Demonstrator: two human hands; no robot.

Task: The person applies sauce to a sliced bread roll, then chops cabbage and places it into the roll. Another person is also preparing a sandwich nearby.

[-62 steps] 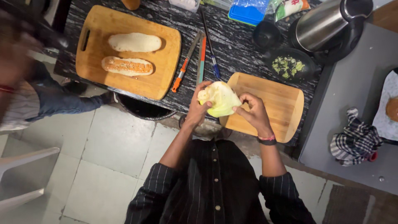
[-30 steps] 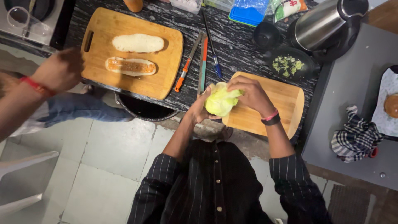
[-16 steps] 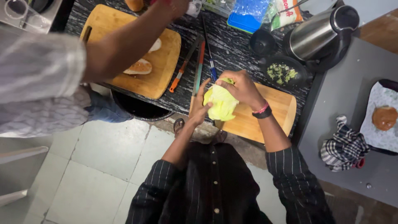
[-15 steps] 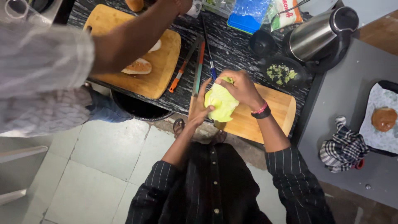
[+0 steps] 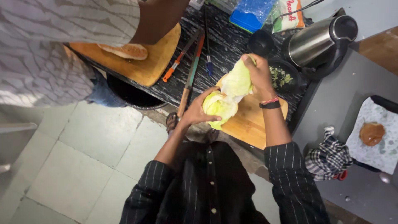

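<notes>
My left hand point(image 5: 198, 108) cups a pale green cabbage head point(image 5: 218, 107) over the near edge of a wooden cutting board point(image 5: 253, 120). My right hand point(image 5: 259, 72) grips an outer cabbage leaf point(image 5: 238, 81) and holds it lifted up and away from the head, still joined at its base. Both hands sit above the board at the edge of the dark marbled counter point(image 5: 226, 45).
Another person's arm and patterned sleeve point(image 5: 62, 37) reach over a second wooden board point(image 5: 141, 66) with a bread half point(image 5: 126, 50). Knives and a peeler point(image 5: 190, 66) lie between the boards. A steel kettle point(image 5: 317, 39), a dark bowl of chopped greens point(image 5: 282, 76), and a checked cloth point(image 5: 329, 157) stand right.
My right hand has peeled a leaf upward off the cabbage. The other person has leaned in over the left board, now covering most of it. The camera has shifted closer.
</notes>
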